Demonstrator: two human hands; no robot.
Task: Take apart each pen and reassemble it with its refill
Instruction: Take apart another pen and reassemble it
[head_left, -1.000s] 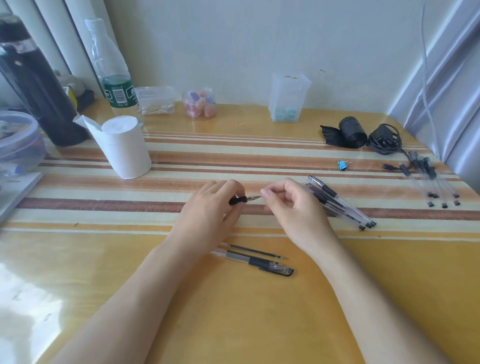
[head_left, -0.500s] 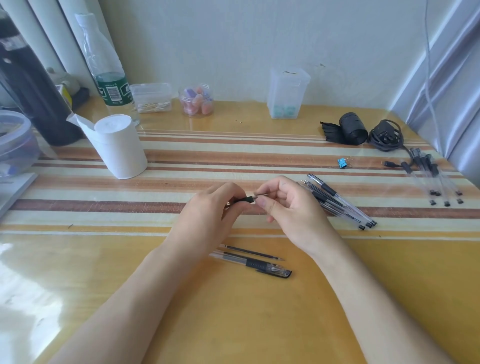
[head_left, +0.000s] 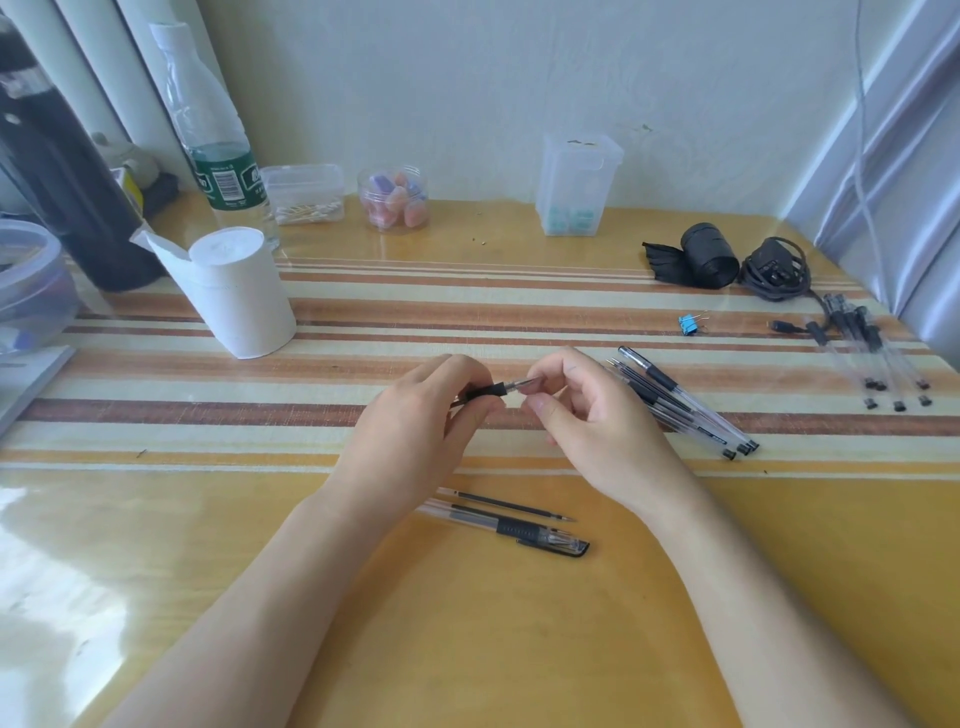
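We note left hand (head_left: 415, 415) gripping the black-gripped clear plastic pen (head_left: 485, 391) above the striped bench (head_left: 467, 623). Right hand (head_left: 582, 421) pinches its tip, probably to twist it. A thin black refill (head_left: 506, 503) lies close by, within reach.

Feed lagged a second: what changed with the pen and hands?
Barely anything. The right hand re-pinched the tip of the clear plastic pen with black grip; the left hand kept holding it. The thin black refill and capped clear pen stayed put.
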